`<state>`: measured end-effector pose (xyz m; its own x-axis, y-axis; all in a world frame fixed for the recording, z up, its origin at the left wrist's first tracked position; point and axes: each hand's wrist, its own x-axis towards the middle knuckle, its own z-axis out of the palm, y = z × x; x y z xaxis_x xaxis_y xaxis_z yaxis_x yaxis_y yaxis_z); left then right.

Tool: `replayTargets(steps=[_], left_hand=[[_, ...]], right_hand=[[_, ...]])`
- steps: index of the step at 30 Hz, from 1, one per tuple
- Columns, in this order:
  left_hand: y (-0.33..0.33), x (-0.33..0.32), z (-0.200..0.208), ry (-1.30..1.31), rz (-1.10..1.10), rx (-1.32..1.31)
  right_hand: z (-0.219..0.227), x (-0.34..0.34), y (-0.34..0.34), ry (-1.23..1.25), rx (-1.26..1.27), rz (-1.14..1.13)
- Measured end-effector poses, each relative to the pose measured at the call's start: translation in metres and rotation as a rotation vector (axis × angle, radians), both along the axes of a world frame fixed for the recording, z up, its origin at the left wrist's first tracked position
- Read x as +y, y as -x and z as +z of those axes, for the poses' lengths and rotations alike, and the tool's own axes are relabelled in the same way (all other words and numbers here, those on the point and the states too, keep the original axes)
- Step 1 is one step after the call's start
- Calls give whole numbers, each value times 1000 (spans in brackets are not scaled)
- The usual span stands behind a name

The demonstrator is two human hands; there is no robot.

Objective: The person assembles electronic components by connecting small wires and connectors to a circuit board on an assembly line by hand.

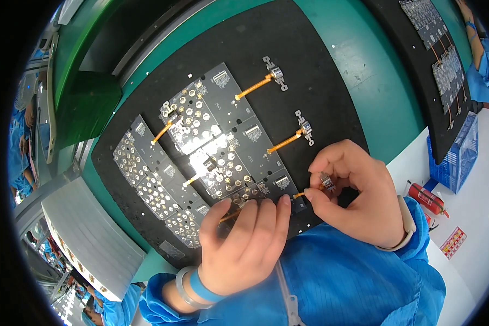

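Circuit boards point(225, 111) on black mat point(320, 70).
Left hand point(244, 244) over boards at mat's near edge, fingers parted; right hand point(358, 201), fingers pinching metal-ended orange flex cable point(300, 195) over mat's near-right corner; blue crate point(455, 155) right of mat, contents unclear.

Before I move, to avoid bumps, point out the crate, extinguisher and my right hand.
Crate point(463, 158): head view, its wall.
Extinguisher point(423, 196): head view, red body.
Right hand point(370, 196): head view, middle of hand.
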<state>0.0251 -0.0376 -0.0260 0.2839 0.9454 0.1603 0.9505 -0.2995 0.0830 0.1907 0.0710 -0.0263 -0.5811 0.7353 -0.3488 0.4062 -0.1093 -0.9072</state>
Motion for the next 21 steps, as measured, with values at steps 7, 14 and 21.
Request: replayTargets(steps=[7,14,21], left_hand=[[0,-1,5,8,-1,29],[-10,2,8,66,27,60],[13,-5,24,180,262,-78]], right_hand=[[2,-1,1,7,-1,1],[9,1,-2,14,-74,57],[11,14,-23,-392,-91,-151]])
